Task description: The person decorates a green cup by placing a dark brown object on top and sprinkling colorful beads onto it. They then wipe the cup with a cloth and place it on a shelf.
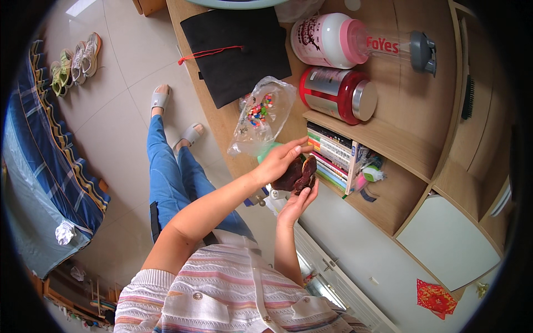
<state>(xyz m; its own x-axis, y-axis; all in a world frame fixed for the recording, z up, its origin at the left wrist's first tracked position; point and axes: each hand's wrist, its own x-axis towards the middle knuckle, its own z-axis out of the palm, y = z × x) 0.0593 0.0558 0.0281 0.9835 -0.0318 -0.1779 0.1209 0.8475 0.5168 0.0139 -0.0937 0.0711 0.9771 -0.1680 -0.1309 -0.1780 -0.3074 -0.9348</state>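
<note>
A glossy dark reddish-brown lobed object [306, 172] is between my two hands; what it is exactly I cannot make out. My left hand [283, 160] lies along its upper left side, fingers stretched towards the books. From below, my right hand [297, 204] cups its lower end. A small green bit shows near its top. Just beyond my left hand, a clear plastic bag [270, 125] with many small colourful pieces [259, 110] lies on the wooden desk [231, 156]. Part of a mint-green thing [266, 150] shows beneath the bag.
A row of books [331, 156] stands in the wooden shelf [374, 135]. A black graduation cap [237, 52], a white-and-pink tub [322, 39], a red jar [333, 95] and a shaker bottle [391, 45] are farther along. A bed [54, 141] and shoes [77, 60] are at left.
</note>
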